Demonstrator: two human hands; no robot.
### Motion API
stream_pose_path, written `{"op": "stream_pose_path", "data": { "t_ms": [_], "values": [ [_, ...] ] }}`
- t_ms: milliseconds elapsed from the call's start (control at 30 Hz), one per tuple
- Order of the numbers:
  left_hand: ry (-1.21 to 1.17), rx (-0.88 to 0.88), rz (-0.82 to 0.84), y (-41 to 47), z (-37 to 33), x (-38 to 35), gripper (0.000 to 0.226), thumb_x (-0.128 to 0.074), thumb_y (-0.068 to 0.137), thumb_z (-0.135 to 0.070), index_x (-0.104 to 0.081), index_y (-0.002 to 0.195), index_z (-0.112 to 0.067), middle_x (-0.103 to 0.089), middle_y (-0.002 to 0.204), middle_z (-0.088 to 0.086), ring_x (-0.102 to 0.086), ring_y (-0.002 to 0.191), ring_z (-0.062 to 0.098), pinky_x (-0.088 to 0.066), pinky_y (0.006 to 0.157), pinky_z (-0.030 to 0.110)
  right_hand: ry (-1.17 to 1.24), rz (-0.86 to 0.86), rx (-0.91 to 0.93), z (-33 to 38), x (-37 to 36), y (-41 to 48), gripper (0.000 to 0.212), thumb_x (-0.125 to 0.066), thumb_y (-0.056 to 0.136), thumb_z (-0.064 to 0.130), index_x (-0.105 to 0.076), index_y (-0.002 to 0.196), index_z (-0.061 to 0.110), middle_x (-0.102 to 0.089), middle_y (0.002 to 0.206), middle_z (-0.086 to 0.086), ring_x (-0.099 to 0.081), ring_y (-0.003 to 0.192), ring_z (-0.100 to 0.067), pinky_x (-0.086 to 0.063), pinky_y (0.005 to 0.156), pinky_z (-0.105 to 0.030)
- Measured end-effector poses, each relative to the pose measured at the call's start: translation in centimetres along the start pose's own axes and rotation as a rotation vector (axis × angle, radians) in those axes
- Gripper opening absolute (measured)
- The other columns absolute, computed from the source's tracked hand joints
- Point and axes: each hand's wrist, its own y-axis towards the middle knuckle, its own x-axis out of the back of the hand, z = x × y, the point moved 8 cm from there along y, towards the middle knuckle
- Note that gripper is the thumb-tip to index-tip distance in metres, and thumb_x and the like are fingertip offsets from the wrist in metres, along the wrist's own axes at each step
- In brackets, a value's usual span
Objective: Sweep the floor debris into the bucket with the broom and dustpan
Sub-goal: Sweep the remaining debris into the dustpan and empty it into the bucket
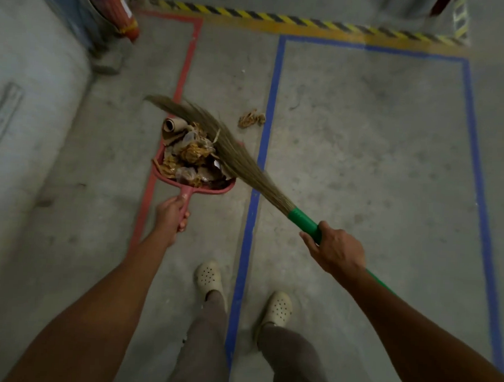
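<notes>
While you stand on the grey concrete floor (363, 167), a blue tape outline (255, 197) fills the view from 12 to 4 o'clock, its left edge running down btwn your feet. A yellow-black hazard stripe (283, 18) crosses at 12 o'clock, beyond the blue. A red tape line (144, 208) runs from 11 toward 7 o'clock, passing under the pan.

Your broom (241, 158) slants from 4 o'clock up to 10 o'clock, green grip low, straw bristles lying across the right side of the pan's load w/ tips past its front. The red dustpan (215, 192) sits centre-left, mouth toward 12 o'clock; lifted or grounded, can't tell. It's heaped w/ debris (194, 155): crumpled brown paper, clear wrap, and a cardboard roll (171, 125) at its 11 o'clock corner.

You've got your right hand (335, 249) wrapped round the green grip, and your left hand (170, 213) clenched on the pan's handle at the pan's 6 o'clock. Cream clogs (208, 277) at 6 o'clock straddle the blue line. One brown scrap (251, 119) lies loose at the pan's 2 o'clock, just left of the blue tape, apart from the bristles.
</notes>
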Motion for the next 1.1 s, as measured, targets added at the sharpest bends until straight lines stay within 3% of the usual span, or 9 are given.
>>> {"op": "stream_pose_path", "data": {
  "t_ms": [133,233,600,733,833,967,1100],
  "values": [
    [0.000,-0.018,0.042,-7.6,-1.5,1.1,0.016,-0.047,0.102,-0.020,-0.057,0.095,-0.009,-0.046,0.062,0.008,-0.032,0.030,0.010,-0.021,0.033,0.016,0.035,-0.012,-0.032,0.2,2.7,-7.6,0.053,-0.029,0.089,0.077,-0.046,0.093,0.027,-0.051,0.062,0.005,-0.051,0.046,-0.010,-0.041,0.040,-0.022],
    [0.018,-0.045,0.069,-11.5,-2.3,2.7,0.015,-0.046,0.102,-0.017,-0.055,0.094,-0.008,-0.046,0.063,0.009,-0.031,0.029,0.009,-0.021,0.032,0.016,0.063,-0.027,-0.082,0.3,3.9,-12.9,0.051,-0.030,0.089,0.077,-0.046,0.092,0.028,-0.052,0.063,0.006,-0.052,0.047,-0.009,-0.045,0.041,-0.022],
    [0.149,-0.207,0.322,-19.0,-3.8,6.9,0.014,-0.049,0.102,-0.017,-0.059,0.094,-0.011,-0.046,0.060,0.009,-0.031,0.031,0.009,-0.021,0.033,0.016,0.054,-0.155,-0.355,2.8,5.0,-30.9,0.050,-0.027,0.087,0.078,-0.042,0.088,0.031,-0.046,0.058,0.008,-0.045,0.044,-0.008,-0.027,0.038,-0.021],
    [0.201,-0.252,0.438,-21.5,-4.0,5.3,0.016,-0.050,0.102,-0.016,-0.060,0.109,-0.006,-0.045,0.062,0.011,-0.031,0.030,0.009,-0.022,0.033,0.015,0.097,-0.177,-0.490,3.3,4.1,-37.2,0.053,-0.028,0.089,0.077,-0.047,0.094,0.028,-0.047,0.060,0.007,-0.047,0.046,-0.009,-0.033,0.040,-0.023],
    [0.243,-0.288,0.532,-24.1,-4.0,3.3,0.016,-0.051,0.102,-0.017,-0.058,0.104,-0.003,-0.046,0.062,0.012,-0.032,0.029,0.009,-0.022,0.032,0.015,0.141,-0.196,-0.595,3.2,3.3,-42.0,0.053,-0.029,0.089,0.076,-0.049,0.096,0.027,-0.047,0.061,0.007,-0.048,0.048,-0.011,-0.040,0.044,-0.025],
    [0.294,-0.330,0.656,-28.3,-3.4,0.0,0.015,-0.055,0.101,-0.021,-0.060,0.100,-0.007,-0.047,0.062,0.010,-0.033,0.030,0.008,-0.023,0.031,0.016,0.160,-0.245,-0.729,2.2,2.5,-48.7,0.053,-0.029,0.089,0.076,-0.048,0.093,0.027,-0.046,0.061,0.007,-0.047,0.048,-0.012,-0.038,0.044,-0.026],
    [0.364,-0.377,0.813,-34.0,-1.6,-4.3,0.018,-0.053,0.101,-0.022,-0.057,0.088,-0.011,-0.047,0.061,0.010,-0.034,0.031,0.009,-0.023,0.032,0.017,0.195,-0.284,-0.863,0.3,0.9,-56.2,0.054,-0.031,0.089,0.076,-0.050,0.095,0.025,-0.053,0.064,0.003,-0.054,0.051,-0.015,-0.050,0.050,-0.029]
  ]
}}
